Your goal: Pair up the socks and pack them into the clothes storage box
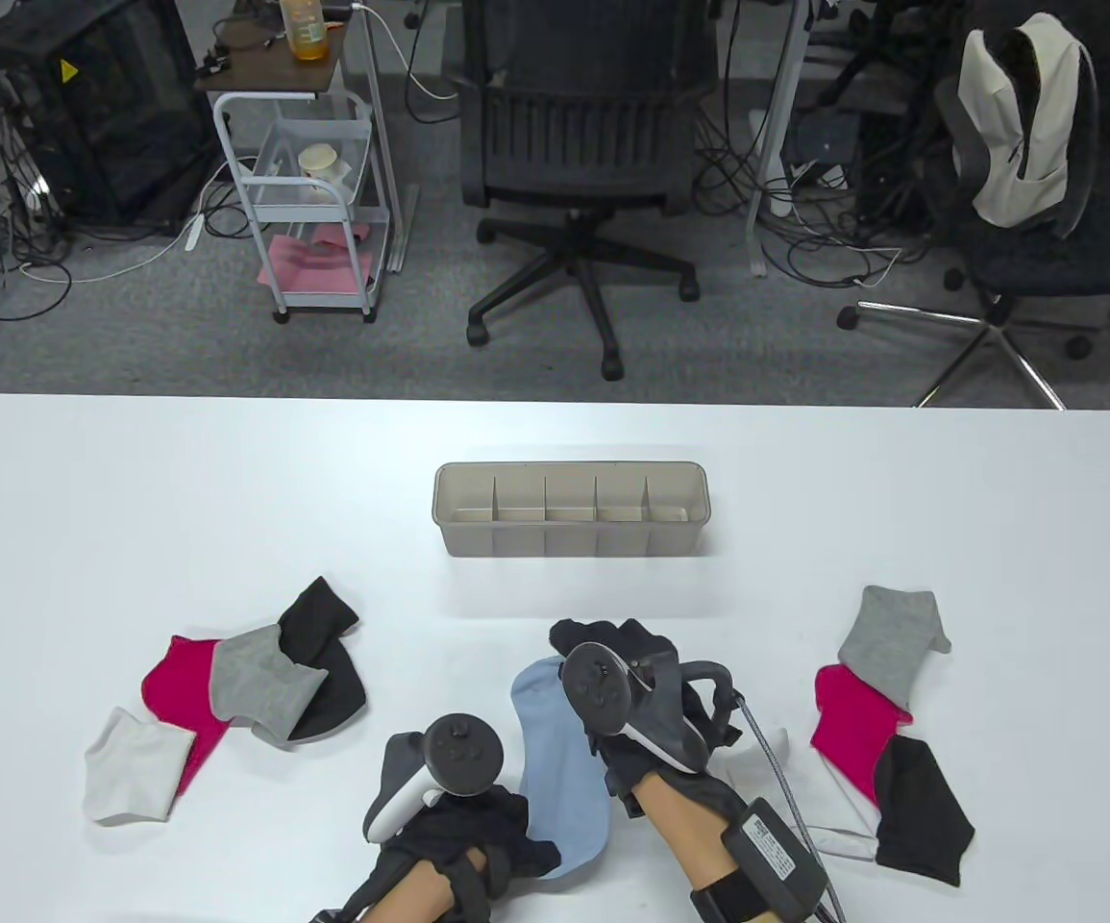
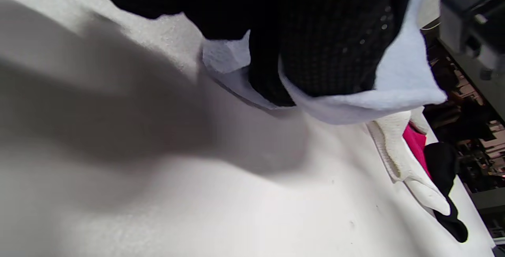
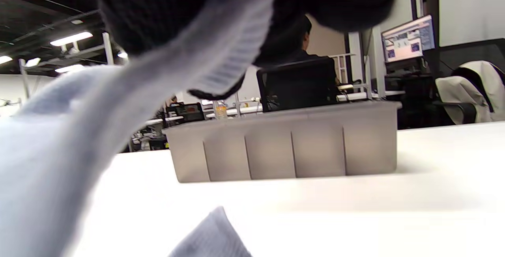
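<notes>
left hand (image 1: 463, 827): gloved fingers curled round the near end of the light blue sock (image 1: 555, 760); left wrist view shows the thumb pinching a fold of it.
right hand (image 1: 651, 702): grips the far, ribbed cuff end of the same sock; right wrist view shows the cuff lifted off the table (image 1: 132, 500).
blue sock: soft knit, ribbed cuff; a second blue piece lies flat under it in the right wrist view.
box (image 1: 571, 522): grey translucent plastic, long, rounded corners, five compartments, nothing in them; sits mid-table, beyond the hands, apart from the socks.
left pile: white sock (image 1: 132, 764), pink sock (image 1: 180, 697), grey sock (image 1: 261, 685), black sock (image 1: 324, 654), overlapping.
right pile: grey sock (image 1: 891, 639), pink (image 1: 852, 726), black (image 1: 920, 812), white (image 1: 843, 803) partly under them.
view diff: only the right wrist view shows the box's ribbed outer wall and a lit monitor behind; only the table view shows the compartments.
writing: label on the right wrist pack (image 1: 771, 851), too small to read; yellow warning triangle on the black cabinet (image 1: 84, 106).
</notes>
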Motion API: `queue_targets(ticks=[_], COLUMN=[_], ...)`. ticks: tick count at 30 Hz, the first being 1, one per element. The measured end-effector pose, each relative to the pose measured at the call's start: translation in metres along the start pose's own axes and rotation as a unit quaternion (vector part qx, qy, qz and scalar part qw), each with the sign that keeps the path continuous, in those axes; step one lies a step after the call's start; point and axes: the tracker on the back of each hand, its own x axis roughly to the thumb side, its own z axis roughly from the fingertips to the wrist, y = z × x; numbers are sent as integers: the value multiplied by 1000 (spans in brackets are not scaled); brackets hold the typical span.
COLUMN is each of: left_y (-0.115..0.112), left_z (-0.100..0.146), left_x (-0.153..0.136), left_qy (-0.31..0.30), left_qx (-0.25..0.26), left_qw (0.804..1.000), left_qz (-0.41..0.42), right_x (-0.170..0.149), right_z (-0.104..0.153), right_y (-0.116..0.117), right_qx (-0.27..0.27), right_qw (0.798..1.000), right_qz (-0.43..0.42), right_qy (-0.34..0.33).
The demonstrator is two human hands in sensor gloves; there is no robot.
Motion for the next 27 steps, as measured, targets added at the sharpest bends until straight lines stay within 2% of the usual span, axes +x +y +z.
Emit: queue_targets(ticks=[9,14,27], left_y=[-2,-4,-4], left_z=[-8,-12,-15], left_x=[-11,-19,-20], left_qy=[44,76,86], left_qx=[-19,-34,-50], left_qw=[998,993,992], left_qz=[30,80,81], right_x=[4,5,3], right_z=[-16,-22,-34], right_y=[33,50,80], right_qx=[30,44,75], right_qw=[999,997,987], right_qz=[24,36,88], right_qy=[31,56,111])
